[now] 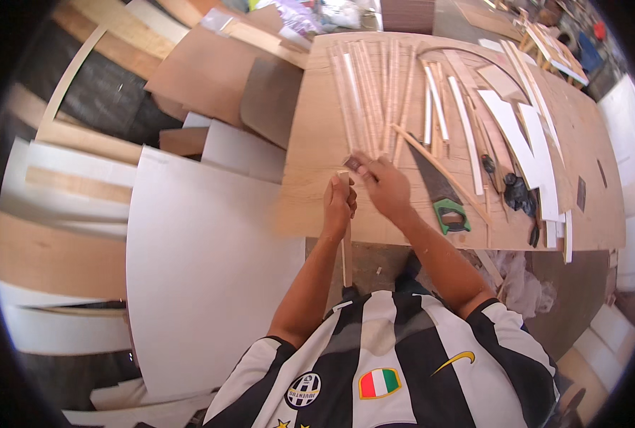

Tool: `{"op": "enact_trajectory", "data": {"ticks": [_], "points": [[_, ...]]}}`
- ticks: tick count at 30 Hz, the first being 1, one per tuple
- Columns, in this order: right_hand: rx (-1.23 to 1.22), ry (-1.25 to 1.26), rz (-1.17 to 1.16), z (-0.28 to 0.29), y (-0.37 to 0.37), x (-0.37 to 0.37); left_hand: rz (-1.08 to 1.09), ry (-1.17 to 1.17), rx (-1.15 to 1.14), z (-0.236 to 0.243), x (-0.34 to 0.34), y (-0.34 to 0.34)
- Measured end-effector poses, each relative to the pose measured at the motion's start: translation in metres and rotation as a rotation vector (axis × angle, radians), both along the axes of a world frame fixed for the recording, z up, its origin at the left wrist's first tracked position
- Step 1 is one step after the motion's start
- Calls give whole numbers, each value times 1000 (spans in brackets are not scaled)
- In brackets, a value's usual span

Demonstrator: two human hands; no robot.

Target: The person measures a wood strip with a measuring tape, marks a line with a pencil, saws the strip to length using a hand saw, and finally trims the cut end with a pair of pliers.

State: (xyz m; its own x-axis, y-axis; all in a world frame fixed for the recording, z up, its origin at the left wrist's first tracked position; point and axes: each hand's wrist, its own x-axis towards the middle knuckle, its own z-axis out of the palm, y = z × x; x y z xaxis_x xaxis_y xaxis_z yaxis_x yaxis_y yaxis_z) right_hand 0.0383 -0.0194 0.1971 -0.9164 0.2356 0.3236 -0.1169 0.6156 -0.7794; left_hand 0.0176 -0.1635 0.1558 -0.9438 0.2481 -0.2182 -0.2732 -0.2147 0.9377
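My left hand [339,200] is closed round a narrow pale wooden strip [347,257], which hangs down past the table's near edge. My right hand [378,182] is closed on a small brownish flat piece [354,162] just beside the strip's top end; I cannot make out exactly what it is. Both hands are over the near left of the plywood table [307,121]. Beyond them lie long thin wooden strips [364,93]. Right of my right hand are a green-handled saw [450,212], several white strips [464,132], white pieces [510,135] and a black crumpled item [519,196].
At the left, large white boards [189,257] and brown boards [189,64] lie stacked. At the back right stands another cluttered wooden stand [553,50]. Crumpled pale plastic [524,292] is under the table, and white sheets [624,178] lean at the far right.
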Motion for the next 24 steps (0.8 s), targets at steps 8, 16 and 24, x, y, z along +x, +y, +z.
{"op": "enact_trajectory", "data": {"ticks": [8,16,24], "points": [[-35,135,320,19,-171,-8,244,90,-8,12,44,-170],[-218,32,672,41,-312,35,544,250,-32,-8,105,-313],[-79,-17,778,45,-365,64,832,361,-152,6,142,-371]]}}
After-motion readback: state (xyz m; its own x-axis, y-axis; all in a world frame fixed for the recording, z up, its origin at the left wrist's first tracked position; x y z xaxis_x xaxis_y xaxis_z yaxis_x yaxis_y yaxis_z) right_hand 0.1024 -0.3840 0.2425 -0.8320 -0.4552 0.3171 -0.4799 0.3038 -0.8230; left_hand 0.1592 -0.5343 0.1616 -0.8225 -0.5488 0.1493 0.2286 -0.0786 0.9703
